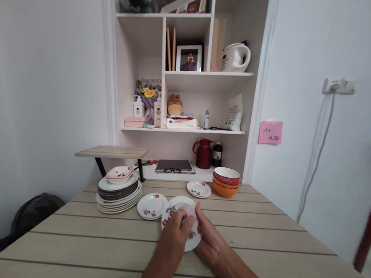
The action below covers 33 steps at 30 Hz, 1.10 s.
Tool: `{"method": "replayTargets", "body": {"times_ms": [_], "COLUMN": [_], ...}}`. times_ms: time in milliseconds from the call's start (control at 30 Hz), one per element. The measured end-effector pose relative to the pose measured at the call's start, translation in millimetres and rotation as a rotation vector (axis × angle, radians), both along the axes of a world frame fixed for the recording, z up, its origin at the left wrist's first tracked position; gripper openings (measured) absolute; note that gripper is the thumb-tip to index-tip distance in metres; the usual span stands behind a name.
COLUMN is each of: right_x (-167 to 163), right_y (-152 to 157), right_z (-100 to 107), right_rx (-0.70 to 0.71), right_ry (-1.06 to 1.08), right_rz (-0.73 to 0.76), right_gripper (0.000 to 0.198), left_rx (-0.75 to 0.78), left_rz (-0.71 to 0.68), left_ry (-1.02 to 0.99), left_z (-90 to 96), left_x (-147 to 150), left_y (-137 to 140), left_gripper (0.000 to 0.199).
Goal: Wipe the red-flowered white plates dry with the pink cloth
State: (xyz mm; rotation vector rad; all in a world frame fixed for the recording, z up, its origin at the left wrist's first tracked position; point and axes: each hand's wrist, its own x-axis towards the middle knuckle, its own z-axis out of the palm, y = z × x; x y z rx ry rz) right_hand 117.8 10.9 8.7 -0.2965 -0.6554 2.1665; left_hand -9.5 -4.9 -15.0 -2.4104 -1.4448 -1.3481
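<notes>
A white plate with red flowers (176, 205) is tilted up above the table. My right hand (210, 240) grips it by its right edge, thumb on the rim and fingers behind. Over the plate's face, my left hand (178, 228) is closed on a pale pink cloth (189, 209) and presses it to the surface. Most of the cloth lies under the fingers. Just left of the held plate lies a small pile of matching flowered plates (152, 204). Farther back are smaller flowered plates (198, 188).
On the left stands a tall stack of plates (118, 200) topped by square flowered bowls (119, 173), beside a small raised shelf (112, 152). Nested red and orange bowls (226, 182) stand at the back right. Behind are a red jug (204, 153), a laptop (173, 165) and glasses (172, 170).
</notes>
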Motion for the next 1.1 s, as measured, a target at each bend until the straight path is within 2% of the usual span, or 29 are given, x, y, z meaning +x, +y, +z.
{"method": "replayTargets", "body": {"times_ms": [67, 167, 267, 400, 467, 733, 800, 967, 1100], "right_x": [-6, -14, -17, -12, -8, -16, -18, -17, -10], "right_y": [-4, -7, -5, -1, 0, -12, -13, -11, -1], "right_z": [-1, -5, -6, -4, -2, -4, -4, -1, -1], "right_rx": [-0.009, -0.005, 0.014, 0.017, 0.022, 0.146, 0.177, 0.129, 0.049], "right_ry": [-0.016, -0.038, -0.057, -0.075, -0.080, -0.215, -0.219, -0.194, -0.159], "right_rz": [-0.018, -0.088, -0.127, -0.176, -0.203, -0.320, -0.331, -0.368, -0.398], "right_gripper": [0.061, 0.053, 0.055, 0.059, 0.057, 0.051, 0.050, 0.049, 0.050], "left_rx": [0.136, 0.339, 0.449, 0.409, 0.377, 0.344, 0.341, 0.372, 0.296], "left_rz": [0.072, 0.254, 0.396, 0.496, 0.494, 0.237, 0.219, 0.355, 0.432], "left_ry": [0.091, 0.141, 0.199, 0.229, 0.185, 0.077, 0.077, 0.058, 0.041], "left_z": [-2.2, -0.9, 2.2, 2.3, 1.6, 10.4, 11.0, 7.1, 7.8], "left_x": [-3, -11, -18, -21, -21, -18, -17, -20, -27], "left_y": [2, 5, 6, 9, 10, 3, 2, 7, 9], "left_gripper": [0.035, 0.037, 0.039, 0.039, 0.038, 0.038, 0.037, 0.036, 0.036]}}
